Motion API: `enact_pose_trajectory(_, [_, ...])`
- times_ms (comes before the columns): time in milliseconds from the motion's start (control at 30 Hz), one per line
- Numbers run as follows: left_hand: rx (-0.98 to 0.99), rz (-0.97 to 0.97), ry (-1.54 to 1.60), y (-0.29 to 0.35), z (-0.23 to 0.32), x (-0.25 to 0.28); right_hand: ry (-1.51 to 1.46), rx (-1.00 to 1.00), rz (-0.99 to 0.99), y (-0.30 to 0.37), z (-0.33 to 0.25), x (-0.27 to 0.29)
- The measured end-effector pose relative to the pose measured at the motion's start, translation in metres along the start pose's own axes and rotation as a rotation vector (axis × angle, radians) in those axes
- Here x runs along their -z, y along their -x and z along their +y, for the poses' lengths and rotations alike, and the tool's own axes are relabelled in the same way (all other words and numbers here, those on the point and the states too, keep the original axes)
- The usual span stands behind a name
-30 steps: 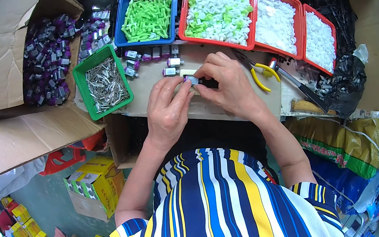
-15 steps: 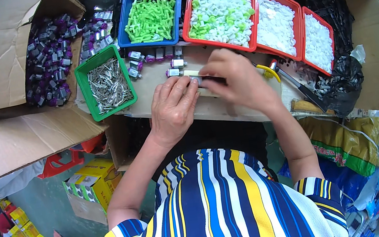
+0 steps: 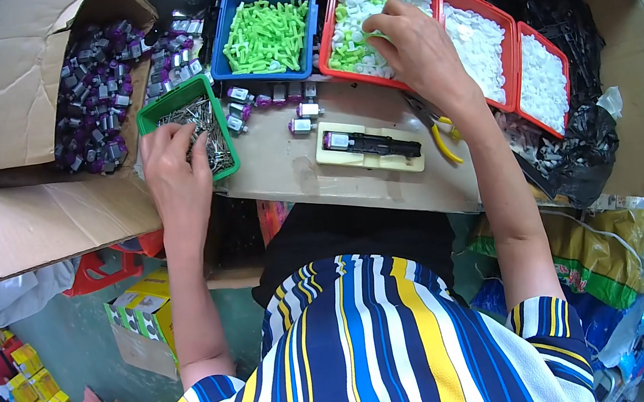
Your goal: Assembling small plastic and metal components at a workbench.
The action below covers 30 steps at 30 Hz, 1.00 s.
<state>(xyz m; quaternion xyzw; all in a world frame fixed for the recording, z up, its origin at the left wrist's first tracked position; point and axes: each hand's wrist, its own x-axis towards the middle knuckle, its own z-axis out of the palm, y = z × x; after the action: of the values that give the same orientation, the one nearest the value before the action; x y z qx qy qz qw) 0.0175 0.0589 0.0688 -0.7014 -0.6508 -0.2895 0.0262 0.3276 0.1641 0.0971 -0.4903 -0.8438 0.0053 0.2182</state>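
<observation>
My left hand point(image 3: 174, 161) is over the green bin point(image 3: 227, 144) of thin metal pins point(image 3: 201, 117). Its fingers bend down among the pins, the thumb apart from them. Above the red bin point(image 3: 324, 62) of white and light-green plastic pieces point(image 3: 351, 38) is my right hand point(image 3: 413, 39), with its fingers curved and a gap between thumb and forefinger. On the table between my arms lies a cream holder point(image 3: 346, 165). In it rests a long black plastic part point(image 3: 385, 145) with a small silver-and-purple motor point(image 3: 338, 140) at its left end.
Several motors point(image 3: 302, 126) stand near the holder; more fill a cardboard box point(image 3: 15, 123) at left. A blue bin point(image 3: 220, 61) holds green pieces. Two red bins with white pieces point(image 3: 543, 78) sit to the right. Yellow-handled pliers point(image 3: 444, 144) and a black bag point(image 3: 584, 155) lie nearby.
Both hands have left the holder, uncovering the black part and motor. My left hand has moved left to the metal pins, and my right hand up to the red bin.
</observation>
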Motion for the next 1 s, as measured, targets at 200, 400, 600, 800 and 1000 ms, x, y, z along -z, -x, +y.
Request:
enact_pose_trajectory(200, [0.042,-0.064,-0.051,-0.007,-0.006,-0.007,0.092,0.028,-0.02,-0.011,-0.006,-0.006])
enact_pose_trajectory(400, [0.081,-0.11,-0.006,-0.01,-0.003,-0.01,0.062,0.067,-0.006,-0.012,-0.004,-0.011])
enact_pose_trajectory(600, [0.065,-0.119,0.006,-0.01,-0.003,-0.01,-0.005,0.047,-0.024,-0.012,-0.001,-0.013])
enact_pose_trajectory(800, [0.053,-0.1,0.019,-0.009,-0.009,-0.01,-0.143,-0.011,0.0,-0.011,-0.001,-0.007])
enact_pose_trajectory(1000, [0.158,0.055,0.277,-0.006,0.012,0.0,-0.471,-0.152,0.045,0.01,-0.011,0.011])
